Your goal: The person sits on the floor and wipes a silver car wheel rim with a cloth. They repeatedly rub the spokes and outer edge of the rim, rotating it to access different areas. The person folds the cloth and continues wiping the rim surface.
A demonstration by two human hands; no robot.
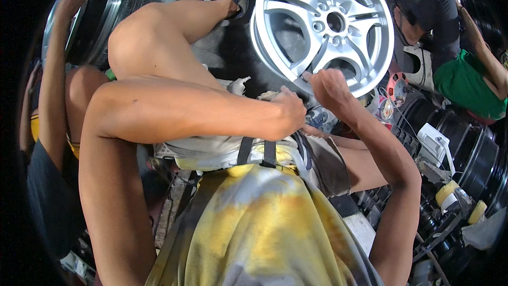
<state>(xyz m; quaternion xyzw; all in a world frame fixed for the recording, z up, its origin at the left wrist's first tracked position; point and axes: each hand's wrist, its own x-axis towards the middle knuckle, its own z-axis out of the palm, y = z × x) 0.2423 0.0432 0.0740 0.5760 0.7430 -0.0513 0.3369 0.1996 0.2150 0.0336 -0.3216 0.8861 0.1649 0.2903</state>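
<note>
One silver wheel (350, 18) faces the person, five bolt holes (318, 25) ringing one centre hole (335, 21); the right hand (330, 86) curls at its lower rim, the left hand (289, 110) curls above the lap, and I can't tell whether either pinches anything. Dark floor (233, 47) shows between wheel and left leg (159, 39). Two other people sit nearby, one in a green shirt (465, 82)

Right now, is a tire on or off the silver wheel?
Off: the silver wheel shows bare metal along its visible edge, no rubber around it.
</note>
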